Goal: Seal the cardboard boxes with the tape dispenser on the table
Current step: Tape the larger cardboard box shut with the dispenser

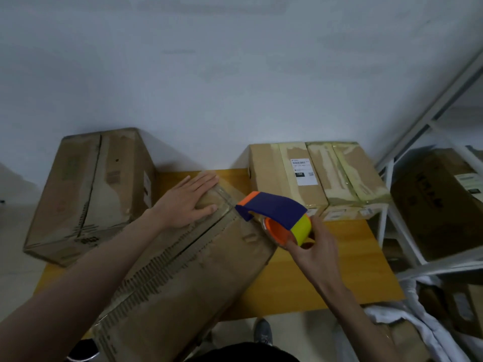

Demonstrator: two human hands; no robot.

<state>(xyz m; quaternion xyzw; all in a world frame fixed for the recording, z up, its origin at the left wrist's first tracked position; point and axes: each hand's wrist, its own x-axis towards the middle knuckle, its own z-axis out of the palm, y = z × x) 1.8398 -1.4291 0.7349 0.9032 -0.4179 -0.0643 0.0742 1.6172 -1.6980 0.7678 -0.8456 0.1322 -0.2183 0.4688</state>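
A long cardboard box lies diagonally on the yellow table, with clear tape along its centre seam. My left hand lies flat, fingers straight, on the box's far end, pressing the tape down. My right hand grips the tape dispenser, a blue and orange tool with a yellow tape roll, just off the box's far right corner. The dispenser's blade end touches the box edge near my left thumb.
A big cardboard box lies at the table's left end. Two taped boxes stand at the back right. A white metal shelf with more boxes stands to the right. White cloth lies at lower right.
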